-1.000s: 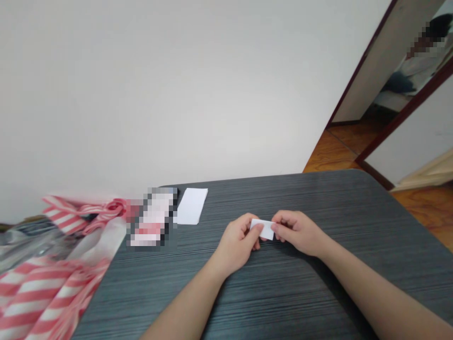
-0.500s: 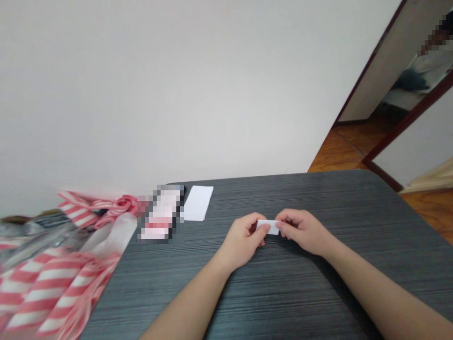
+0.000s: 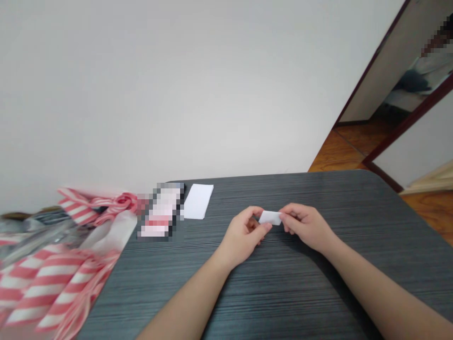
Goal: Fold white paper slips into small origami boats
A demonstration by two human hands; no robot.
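Paper: you've got a small white folded strip of paper (image 3: pixel 270 217) up just above the table, sitting level between your two hands, long side running left to right

Right hand: your right hand (image 3: pixel 306 226) is pinching the strip's right end, fingertips and thumb pressed together on it

Left hand: your left hand (image 3: pixel 244 236) is curled in at the strip's left end, with the thumb tip right by the lower edge, and it looks pinched on that side too, though your fingers hide part of the grip

Gap: hands are just apart, only the middle of the strip showing between them

Table: a dark grey wood-grain table (image 3: pixel 283 302) sits under your hands and forearms, and neither hand looks to be resting on it

Nearby: a white paper sheet (image 3: pixel 198 201) lies flat on the table, off to the left of your hands, and right beside it there's a pink and white packet (image 3: pixel 161 210), too blurred to make out

Far left: a red-and-white striped plastic bag (image 3: pixel 46 288) is bunched at the table edge

Background: white wall (image 3: pixel 177 94) ahead, orange-brown wooden floor (image 3: pixel 339 153) off to the right
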